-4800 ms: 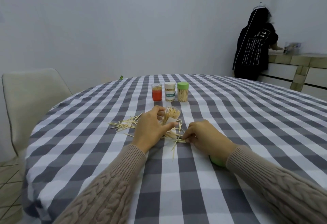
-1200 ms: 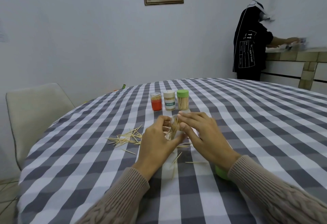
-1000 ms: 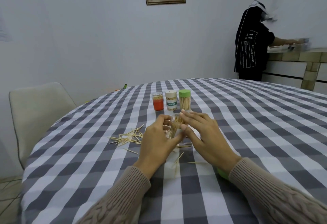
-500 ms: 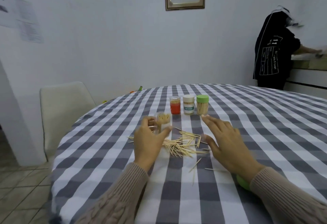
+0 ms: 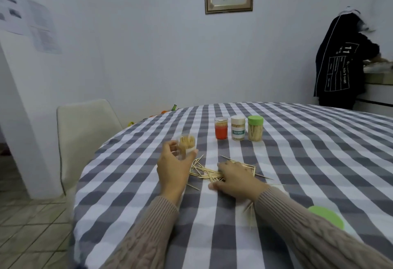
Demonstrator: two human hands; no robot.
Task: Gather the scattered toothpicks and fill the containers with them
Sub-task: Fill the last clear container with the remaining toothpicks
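Right hand (image 5: 236, 180) hides part of toothpicks (image 5: 204, 171)

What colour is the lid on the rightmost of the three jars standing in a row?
Green. The lid tops the rightmost jar in the head view.

open container (image 5: 186, 145) in left hand (image 5: 173, 169) at table's (image 5: 319, 162) left, loose toothpicks (image 5: 207, 173) just right of it under right hand (image 5: 238, 180), three containers (image 5: 238, 128) in a row behind, lid (image 5: 327, 215) right of right sleeve, chair (image 5: 85, 132) left of table
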